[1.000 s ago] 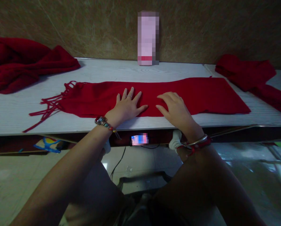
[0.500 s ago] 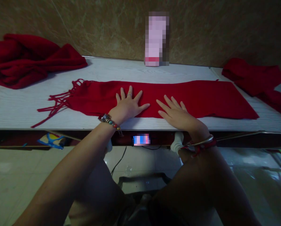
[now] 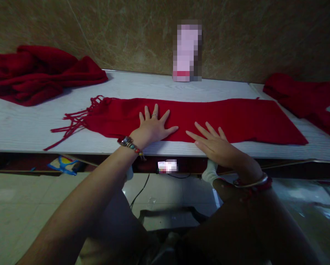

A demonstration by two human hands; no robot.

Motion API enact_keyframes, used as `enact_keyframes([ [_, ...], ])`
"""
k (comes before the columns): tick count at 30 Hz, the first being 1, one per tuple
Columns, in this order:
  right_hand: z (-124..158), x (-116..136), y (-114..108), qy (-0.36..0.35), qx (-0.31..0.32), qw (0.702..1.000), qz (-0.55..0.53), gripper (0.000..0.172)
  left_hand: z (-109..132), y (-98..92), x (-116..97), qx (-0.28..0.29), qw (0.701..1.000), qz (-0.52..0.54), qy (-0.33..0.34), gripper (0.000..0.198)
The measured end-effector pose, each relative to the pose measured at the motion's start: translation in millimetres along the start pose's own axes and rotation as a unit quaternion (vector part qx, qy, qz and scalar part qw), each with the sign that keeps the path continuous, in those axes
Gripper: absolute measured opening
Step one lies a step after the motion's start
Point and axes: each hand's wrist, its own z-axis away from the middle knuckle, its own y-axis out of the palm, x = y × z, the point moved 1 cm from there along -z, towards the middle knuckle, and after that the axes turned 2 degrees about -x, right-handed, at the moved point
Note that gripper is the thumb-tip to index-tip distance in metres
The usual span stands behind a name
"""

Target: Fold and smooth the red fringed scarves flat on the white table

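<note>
A red scarf [image 3: 231,117] lies stretched lengthwise over the pale wood-grain table [image 3: 137,82], its fringe [image 3: 71,123] spread loosely at the left end. My left hand [image 3: 154,127] rests flat on the scarf left of its middle, fingers spread and palm down, with a ring and a beaded bracelet showing. To its right, my right hand [image 3: 214,141] lies across the scarf's near edge, fingers stretched out and touching the cloth. Neither hand grips anything. A bangle and a red band circle my right wrist.
Crumpled red cloth [image 3: 43,73] sits at the back left, and another red cloth [image 3: 303,95] lies at the far right. A blurred-out pinkish object [image 3: 185,51] leans on the brown wall [image 3: 126,36]. Below the table edge are a lit, blurred screen [image 3: 167,166] and a cable.
My right hand has slid slightly right and toward me, widening the gap between my hands. My left hand stays on the same part of the scarf. The view has shifted a little.
</note>
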Motion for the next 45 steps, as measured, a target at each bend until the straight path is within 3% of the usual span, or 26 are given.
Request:
enact_keyframes([
  [5,10.0,-5.6,-6.3,0.008,0.007,1.000,-0.029,0.047,3.3,1.4,1.4,0.000,1.000,-0.014,-0.002,0.076],
  [11,-18.9,4.2,-17.4,0.078,-0.163,0.979,-0.093,0.053,2.4,4.6,5.1,-0.015,1.000,-0.015,0.012,0.077],
  [13,-32.2,9.8,-16.5,0.089,-0.181,0.975,-0.087,0.053,3.0,4.9,6.5,-0.020,0.999,-0.017,0.020,0.077],
  [18,-55.2,22.4,-3.8,0.059,-0.113,0.990,-0.058,0.052,6.5,3.8,11.4,-0.025,0.999,-0.019,0.029,0.074],
  [23,-55.5,20.0,0.7,0.041,-0.077,0.996,-0.017,0.051,7.4,2.9,14.9,-0.019,0.999,-0.021,0.023,0.074],
  [29,-38.1,-16.7,-1.1,0.105,-0.060,0.992,-0.024,0.053,8.8,1.4,14.9,-0.020,0.999,-0.014,0.027,0.074],
  [34,-27.3,-41.7,-1.1,0.154,-0.107,0.982,-0.017,0.054,8.0,0.7,14.6,-0.007,1.000,-0.006,0.022,0.074],
  [40,-47.9,-7.3,-6.2,0.088,-0.164,0.982,-0.037,0.054,4.7,0.7,10.9,-0.020,0.999,0.014,0.022,0.064],
  [45,-68.0,28.8,-3.7,0.039,-0.087,0.995,-0.031,0.054,0.8,0.5,9.5,-0.044,0.999,0.010,0.028,0.054],
])
